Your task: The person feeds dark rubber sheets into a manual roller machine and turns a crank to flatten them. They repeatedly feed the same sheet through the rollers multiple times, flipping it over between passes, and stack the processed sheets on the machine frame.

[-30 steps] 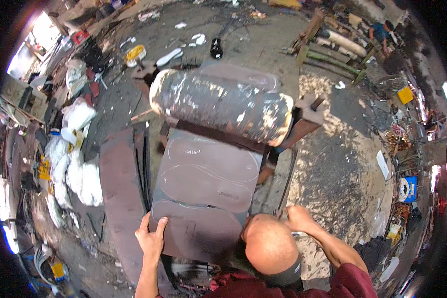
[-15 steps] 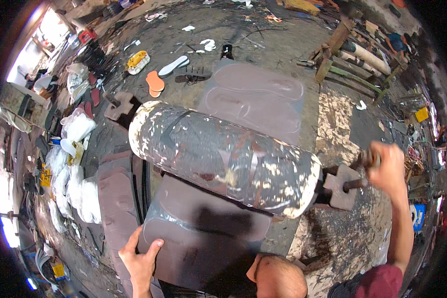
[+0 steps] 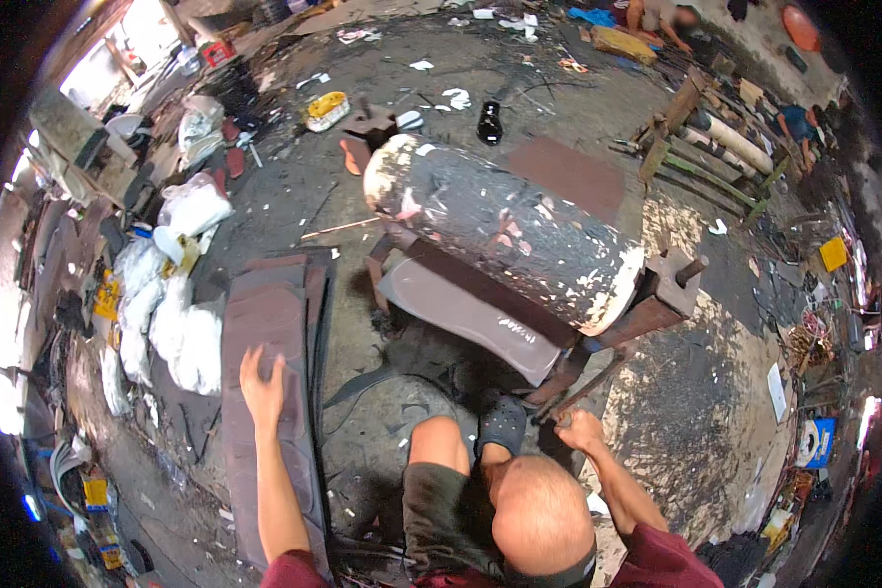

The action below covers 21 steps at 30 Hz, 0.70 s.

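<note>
1. Our left grip is wide, fingers and thumb parted, over the stack of brown sheets; we cannot tell whether the fingertips touch the top one.
2. Our right grip is closed around the crank handle, with the handle's end showing at the hand's left edge.
3. The marked sheet is ahead of our right grip and to its left, well apart from both hands. It sticks out on the near side of the roller, its far edge hidden beneath.
4. Pale writing shows near the end of that sheet closer to our right grip; beside it runs a curved outline. Curved outlines mark the stack under our left grip too.
5. Beyond the roller, well ahead of our right grip, we see a plain brown sheet.
6. Far to the right of our right grip is a blue box with a white round patch; any print on it is too small for us to make out.
7. White plastic bags lie to the left of our left grip.
8. A dark clog shows just left of our right grip.
</note>
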Tool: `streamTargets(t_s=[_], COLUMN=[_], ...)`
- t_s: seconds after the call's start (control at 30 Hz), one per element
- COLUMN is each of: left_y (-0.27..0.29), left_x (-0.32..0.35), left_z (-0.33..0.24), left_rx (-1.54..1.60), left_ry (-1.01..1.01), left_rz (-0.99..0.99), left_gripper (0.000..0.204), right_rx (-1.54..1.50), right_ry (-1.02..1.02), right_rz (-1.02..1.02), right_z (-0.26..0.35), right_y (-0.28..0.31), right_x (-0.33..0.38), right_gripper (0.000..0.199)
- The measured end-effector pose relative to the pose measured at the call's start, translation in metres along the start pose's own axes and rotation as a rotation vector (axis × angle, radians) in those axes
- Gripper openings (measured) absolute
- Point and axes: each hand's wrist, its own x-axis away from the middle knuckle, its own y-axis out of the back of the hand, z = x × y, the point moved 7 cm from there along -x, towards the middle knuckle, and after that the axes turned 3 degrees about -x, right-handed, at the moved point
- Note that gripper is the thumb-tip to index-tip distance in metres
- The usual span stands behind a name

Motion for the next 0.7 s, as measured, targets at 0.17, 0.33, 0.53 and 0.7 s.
streamTargets(t_s=[0.17, 0.33, 0.53, 0.7], left_y=[0.037, 0.044, 0.083, 0.126], left_x=[0.077, 0.094, 0.082, 0.092], left_z=[0.234, 0.258, 0.202, 0.154], left_rx=[-0.354, -0.329, -0.68, -0.482], left_ry=[0.663, 0.796, 0.878, 0.676], left_rz=[0.255, 0.292, 0.324, 0.005], left_gripper=[0.125, 0.129, 0.126, 0.109], right_rx=[-0.105, 0.063, 0.149, 0.211], right_ry=[0.03, 0.037, 0.176, 0.187], right_rz=[0.016, 0.285, 0.214, -0.227], right_z=[0.07, 0.086, 0.127, 0.145], right_y=[0.058, 0.127, 0.216, 0.284], right_x=[0.081, 0.197, 0.227, 0.243], right_gripper=[0.037, 0.043, 0.039, 0.018])
